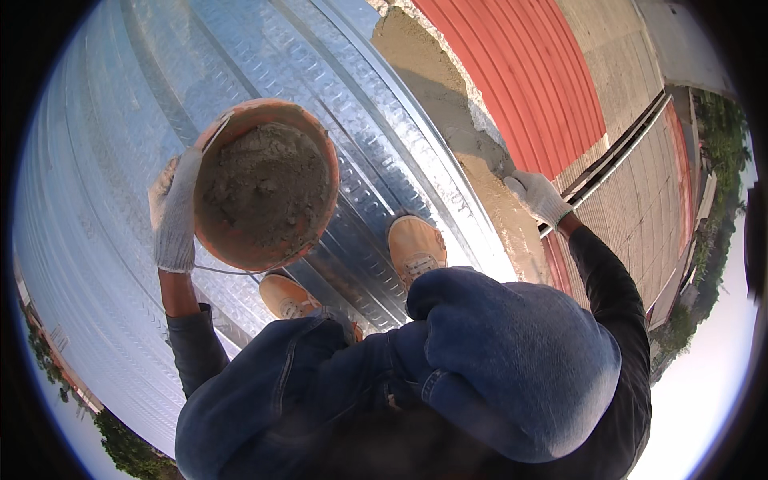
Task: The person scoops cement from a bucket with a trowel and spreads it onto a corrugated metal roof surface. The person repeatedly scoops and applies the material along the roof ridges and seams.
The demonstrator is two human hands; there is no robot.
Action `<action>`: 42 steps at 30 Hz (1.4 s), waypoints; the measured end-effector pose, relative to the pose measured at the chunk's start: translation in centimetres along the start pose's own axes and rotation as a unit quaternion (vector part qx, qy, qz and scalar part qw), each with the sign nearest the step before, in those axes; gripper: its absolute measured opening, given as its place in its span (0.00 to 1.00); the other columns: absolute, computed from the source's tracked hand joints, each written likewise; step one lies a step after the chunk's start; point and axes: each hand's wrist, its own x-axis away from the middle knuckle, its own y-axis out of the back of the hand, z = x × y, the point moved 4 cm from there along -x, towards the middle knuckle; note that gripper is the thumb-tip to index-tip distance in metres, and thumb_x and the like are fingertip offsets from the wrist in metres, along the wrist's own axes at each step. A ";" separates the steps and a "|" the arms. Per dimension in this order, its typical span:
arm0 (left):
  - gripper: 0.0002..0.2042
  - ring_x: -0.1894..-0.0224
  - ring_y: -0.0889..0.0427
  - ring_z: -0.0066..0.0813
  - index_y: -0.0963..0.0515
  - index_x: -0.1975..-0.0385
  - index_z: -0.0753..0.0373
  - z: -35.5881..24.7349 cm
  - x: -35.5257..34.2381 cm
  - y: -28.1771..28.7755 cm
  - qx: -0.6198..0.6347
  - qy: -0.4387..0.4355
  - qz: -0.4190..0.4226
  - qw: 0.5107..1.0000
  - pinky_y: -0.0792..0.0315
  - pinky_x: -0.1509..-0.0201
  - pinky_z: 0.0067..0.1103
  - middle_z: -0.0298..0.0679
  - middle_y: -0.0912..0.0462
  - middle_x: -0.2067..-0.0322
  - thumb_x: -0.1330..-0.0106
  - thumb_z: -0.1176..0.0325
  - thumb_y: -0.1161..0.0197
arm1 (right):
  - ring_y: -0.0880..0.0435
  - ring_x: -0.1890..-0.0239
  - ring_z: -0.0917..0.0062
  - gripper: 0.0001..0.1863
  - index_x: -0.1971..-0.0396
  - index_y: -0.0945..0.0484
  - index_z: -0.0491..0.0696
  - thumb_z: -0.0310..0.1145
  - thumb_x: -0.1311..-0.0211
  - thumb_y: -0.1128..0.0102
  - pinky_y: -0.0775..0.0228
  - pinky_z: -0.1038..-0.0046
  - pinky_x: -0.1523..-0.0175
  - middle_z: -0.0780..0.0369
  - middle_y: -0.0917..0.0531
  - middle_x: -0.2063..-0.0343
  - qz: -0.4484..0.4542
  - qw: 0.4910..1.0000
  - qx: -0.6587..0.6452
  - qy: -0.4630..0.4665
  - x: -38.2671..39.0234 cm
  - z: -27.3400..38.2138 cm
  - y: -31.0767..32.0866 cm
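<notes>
A round orange bucket point(332, 172) is tilted toward me over the metal sheeting, its wire handle hanging at the near side. Grey wet mortar point(264, 188) fills much of it. My left hand point(178, 212), in a white knit glove, grips the bucket's left rim. To the right, my gloved right hand point(540, 198) is closed at the mortar-coated wall top point(448, 104), thumb toward the wall. What its fingers hold, if anything, is hidden. My tan shoes point(416, 244) stand on the sheeting below the bucket.
Ribbed silvery metal sheeting point(104, 160) spreads under me and to the left, its raised edge running along the wall. Beyond the wall lie red corrugated roofing point(528, 72) and weathered grey roofing point(632, 208). A pipe point(616, 164) crosses there; trees point(712, 232) stand farther right.
</notes>
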 end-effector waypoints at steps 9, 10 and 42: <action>0.08 0.55 0.16 0.18 0.13 0.49 0.61 0.4 0.3 0.4 0.009 0.016 -0.035 0.999 0.21 0.49 0.19 0.29 0.13 0.55 0.18 0.66 0.32 | 0.12 0.57 0.44 0.23 0.51 0.17 0.42 0.50 0.15 0.46 0.22 0.47 0.52 0.44 0.13 0.64 -0.062 0.996 -0.006 -0.059 4.1 0.1 -0.8; 0.08 0.55 0.16 0.18 0.13 0.49 0.61 0.5 0.3 0.5 0.000 0.033 -0.035 0.999 0.20 0.48 0.20 0.29 0.13 0.54 0.18 0.65 0.32 | 0.12 0.57 0.44 0.23 0.51 0.17 0.42 0.50 0.15 0.47 0.22 0.47 0.52 0.44 0.13 0.64 -0.076 0.994 0.004 -0.073 4.3 1.0 -0.5; 0.25 0.41 0.14 0.34 0.23 0.29 0.68 -0.4 -1.3 3.0 -0.045 0.004 -0.006 0.999 0.20 0.33 0.32 0.42 0.15 0.40 0.13 0.54 0.39 | 0.08 0.55 0.51 0.26 0.44 0.13 0.51 0.55 0.15 0.53 0.17 0.51 0.48 0.49 0.09 0.61 -0.011 0.978 -0.066 -0.196 15.2 -4.3 -8.4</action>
